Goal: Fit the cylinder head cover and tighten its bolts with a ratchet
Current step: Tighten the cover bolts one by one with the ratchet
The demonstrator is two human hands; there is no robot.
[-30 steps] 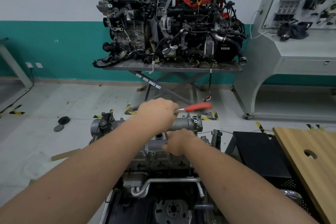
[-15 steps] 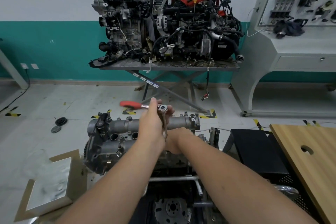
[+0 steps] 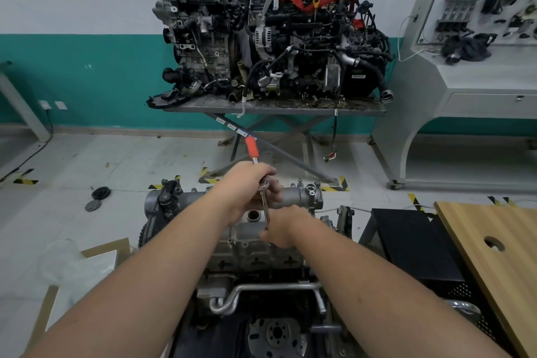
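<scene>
Both hands work one bolt: left hand grips the ratchet head, right hand pinches its extension bar. Risk: bar tilts, socket slips off, rounding the bolt in the cover.

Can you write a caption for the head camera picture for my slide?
Two hands work a red-handled ratchet on the cylinder head cover, left hand gripping it, right hand steadying its extension.

Both bare forearms reach forward and converge over the cylinder head cover, the 1 landmark here. The left hand sits above the cover's middle, higher than the other, its fingers curled round the head end of the ratchet, whose handle points up and away past the knuckles. The right hand lies lower, just right of the left, on the cover's near edge, fingers curled at the foot of the ratchet's extension, knuckles up.
</scene>
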